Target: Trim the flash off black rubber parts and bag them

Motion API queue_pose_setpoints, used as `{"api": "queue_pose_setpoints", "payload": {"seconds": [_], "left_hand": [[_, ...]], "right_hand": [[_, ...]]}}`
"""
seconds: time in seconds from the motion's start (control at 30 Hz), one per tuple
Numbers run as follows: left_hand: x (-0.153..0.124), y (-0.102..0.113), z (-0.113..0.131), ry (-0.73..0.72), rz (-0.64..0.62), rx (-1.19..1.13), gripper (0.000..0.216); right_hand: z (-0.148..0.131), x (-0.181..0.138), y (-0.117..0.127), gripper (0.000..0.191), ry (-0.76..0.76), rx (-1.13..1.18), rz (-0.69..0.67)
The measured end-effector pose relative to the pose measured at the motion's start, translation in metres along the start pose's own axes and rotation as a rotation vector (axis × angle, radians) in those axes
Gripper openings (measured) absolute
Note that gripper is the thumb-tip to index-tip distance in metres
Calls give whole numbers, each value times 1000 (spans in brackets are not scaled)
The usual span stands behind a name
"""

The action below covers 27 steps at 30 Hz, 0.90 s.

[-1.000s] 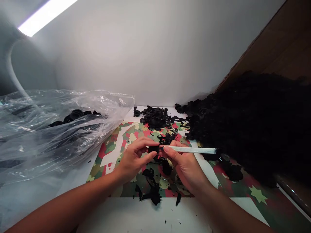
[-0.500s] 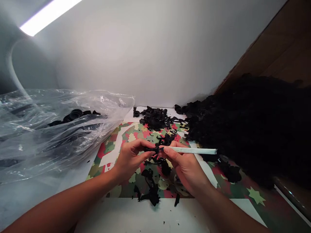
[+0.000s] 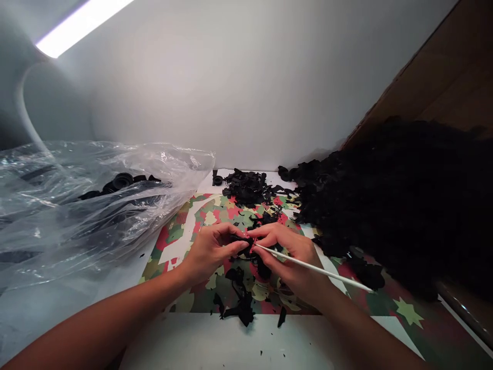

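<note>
My left hand (image 3: 208, 253) pinches a small black rubber-like piece (image 3: 250, 243) between thumb and fingers, over the middle of the patterned sheet. Its shape is largely hidden by the fingers. My right hand (image 3: 298, 259) is closed on a slim, flat, white-handled tool (image 3: 327, 270), seen nearly edge-on. The handle slants down to the right, past my wrist. Its working tip lies at the fingertips, beside the black piece, and I cannot make it out. Black scraps (image 3: 239, 303) are scattered on the sheet below the hands.
A clear plastic bag (image 3: 169, 180) holding black rings (image 3: 121, 181) lies on the left. Black trimmings (image 3: 248, 186) are heaped at the back. A much larger black heap (image 3: 377, 200) spills from a cardboard box (image 3: 442, 77) on the right. A lit lamp (image 3: 84, 25) hangs upper left.
The tool in my right hand has turned: its outer end swung down to the right, and its narrow edge now shows. My right fingers have shifted; my left hand stays nearly still.
</note>
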State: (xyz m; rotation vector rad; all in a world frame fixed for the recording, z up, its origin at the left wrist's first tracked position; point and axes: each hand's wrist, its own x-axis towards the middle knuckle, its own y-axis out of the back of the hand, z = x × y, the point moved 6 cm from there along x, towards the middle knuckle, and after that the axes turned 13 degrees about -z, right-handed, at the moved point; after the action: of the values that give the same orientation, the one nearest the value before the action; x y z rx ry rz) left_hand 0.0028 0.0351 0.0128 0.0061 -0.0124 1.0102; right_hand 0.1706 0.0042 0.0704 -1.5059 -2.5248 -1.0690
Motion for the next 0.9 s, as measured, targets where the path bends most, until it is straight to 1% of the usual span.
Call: {"api": "queue_pose_setpoints", "payload": {"seconds": [0.27,0.47,0.53,0.6,0.67,0.73,0.8,0.9], "left_hand": [[0,-1,-1,22,-8,50,18],[0,-2,-3,14,5,73,17],[-1,-3,-3,15,1,79,17],[-3,-6,-2,21,-13,81,17],[-5,-7,-2,33,-18,66,18],[-6,-7,-2,47,-19,33,19],[-5,-7,-2,57,-20,-12,21],[-3,-5,-1,58,-6,-80,22]], "right_hand": [[3,-1,-3,14,53,-119,-22],[-4,0,-8,14,142,-236,-26],[-5,0,-9,16,149,-279,-9],[-1,0,-4,17,90,-302,57],[10,-1,6,15,-48,-273,156],[24,-2,17,15,-203,-178,224],[35,-3,23,16,-298,-77,232],[42,-1,20,18,-354,-49,166]]}}
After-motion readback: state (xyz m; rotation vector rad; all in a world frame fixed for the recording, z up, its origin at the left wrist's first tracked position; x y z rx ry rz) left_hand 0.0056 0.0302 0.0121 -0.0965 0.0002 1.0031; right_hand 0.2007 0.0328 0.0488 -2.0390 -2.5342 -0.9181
